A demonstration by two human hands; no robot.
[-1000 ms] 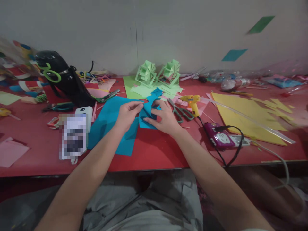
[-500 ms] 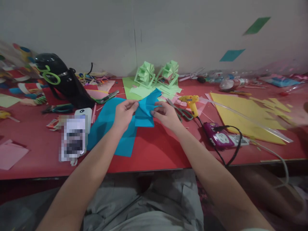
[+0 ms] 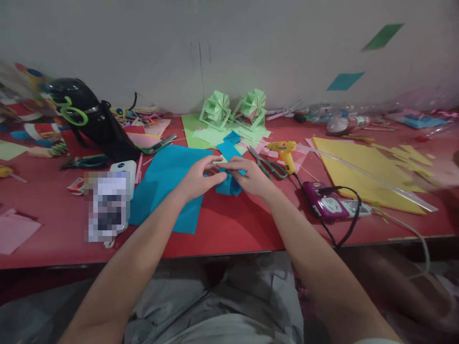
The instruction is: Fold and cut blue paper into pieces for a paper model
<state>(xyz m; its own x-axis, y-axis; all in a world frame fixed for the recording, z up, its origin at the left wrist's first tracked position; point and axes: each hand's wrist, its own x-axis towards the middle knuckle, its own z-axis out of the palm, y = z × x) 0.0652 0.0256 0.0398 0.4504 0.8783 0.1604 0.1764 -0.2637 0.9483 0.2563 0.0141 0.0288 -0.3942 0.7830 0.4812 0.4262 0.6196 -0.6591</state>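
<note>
My left hand (image 3: 202, 177) and my right hand (image 3: 249, 176) meet over a folded piece of blue paper (image 3: 229, 186) above the red table. The left thumb presses against its near part, while the right fingers reach across its middle and hide much of it. A strip of the same paper sticks out beyond the fingers, ending in a darker folded tip. Under and beside my left arm lies a large blue sheet (image 3: 168, 177). Scissors (image 3: 270, 165) and a yellow glue gun (image 3: 285, 152) rest just right of my right hand.
Two pale green folded-paper models (image 3: 217, 107) stand at the back. To the right are a purple power strip (image 3: 326, 200), its cables, yellow sheets (image 3: 358, 177) and a clear ruler (image 3: 390, 184). At left are a phone (image 3: 109, 205), pliers (image 3: 86, 161) and a black case (image 3: 96, 119).
My hands have come together, the left one moving right. The folded blue paper has shifted slightly nearer, and its middle is now covered by my fingers. Surrounding items stay put.
</note>
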